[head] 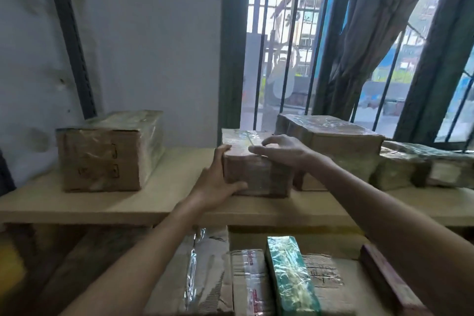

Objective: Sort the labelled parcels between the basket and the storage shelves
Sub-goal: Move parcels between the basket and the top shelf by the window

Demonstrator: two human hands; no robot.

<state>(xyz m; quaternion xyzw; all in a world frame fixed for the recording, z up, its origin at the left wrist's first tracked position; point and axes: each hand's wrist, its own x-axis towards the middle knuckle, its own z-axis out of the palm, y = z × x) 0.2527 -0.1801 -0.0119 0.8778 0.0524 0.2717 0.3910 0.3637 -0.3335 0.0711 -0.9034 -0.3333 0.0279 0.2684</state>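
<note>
A small brown parcel wrapped in clear tape sits on the top wooden shelf, near its middle. My left hand presses flat against the parcel's left side and front lower edge. My right hand lies over its top right corner, fingers spread and curled onto the taped top. Both hands hold this parcel between them. The basket is out of view.
A larger taped box stands on the shelf to the left. A big box and wrapped parcels crowd the right. Below lie more cartons and a green packet. A barred window and curtain are behind.
</note>
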